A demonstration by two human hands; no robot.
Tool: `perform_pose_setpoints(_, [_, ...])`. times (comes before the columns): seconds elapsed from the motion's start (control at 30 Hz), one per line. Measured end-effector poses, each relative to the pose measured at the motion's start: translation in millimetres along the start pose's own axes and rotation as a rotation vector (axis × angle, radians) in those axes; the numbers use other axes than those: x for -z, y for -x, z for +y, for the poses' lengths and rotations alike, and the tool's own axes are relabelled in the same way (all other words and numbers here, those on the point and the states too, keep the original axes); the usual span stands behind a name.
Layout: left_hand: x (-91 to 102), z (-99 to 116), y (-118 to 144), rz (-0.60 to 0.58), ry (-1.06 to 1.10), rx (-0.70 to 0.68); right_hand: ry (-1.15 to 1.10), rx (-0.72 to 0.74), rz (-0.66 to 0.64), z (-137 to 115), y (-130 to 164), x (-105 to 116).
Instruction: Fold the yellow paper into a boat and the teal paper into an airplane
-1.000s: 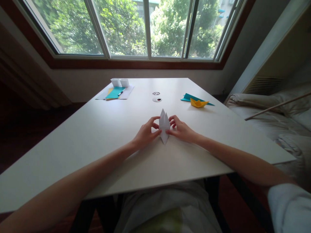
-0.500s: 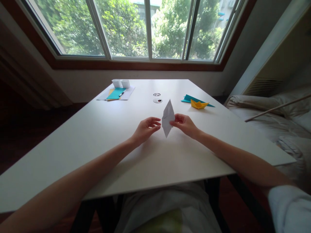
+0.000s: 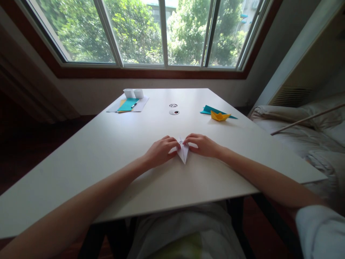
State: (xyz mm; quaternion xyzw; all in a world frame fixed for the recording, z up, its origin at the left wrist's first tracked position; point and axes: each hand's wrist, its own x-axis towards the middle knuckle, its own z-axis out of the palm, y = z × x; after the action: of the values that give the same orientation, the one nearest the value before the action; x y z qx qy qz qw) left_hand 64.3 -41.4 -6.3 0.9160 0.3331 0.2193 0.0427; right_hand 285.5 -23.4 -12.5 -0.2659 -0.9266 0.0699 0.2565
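Both hands, left & right, fingertips pinched on folded white paper, flat on table.

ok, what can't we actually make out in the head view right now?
- Folded white paper piece: its top edge sits under the fingertips of the left hand and right hand; fold lines too faint to read.
- Two small round things on the white table: too small to identify.
- Items on the far paper sheets: too small.
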Motion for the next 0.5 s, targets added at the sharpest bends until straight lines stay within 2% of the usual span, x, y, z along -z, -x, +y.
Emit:
perform_pose_setpoints(0.27, [0.5, -12, 1, -0.082, -0.013, -0.076, -0.035, -0.017, -0.154, 1, 3, 5])
perform_pose_setpoints(0.5, [0.9, -16, 0, -0.103, 0.012, -0.107, -0.048, -0.011, -0.156, -1, 2, 9])
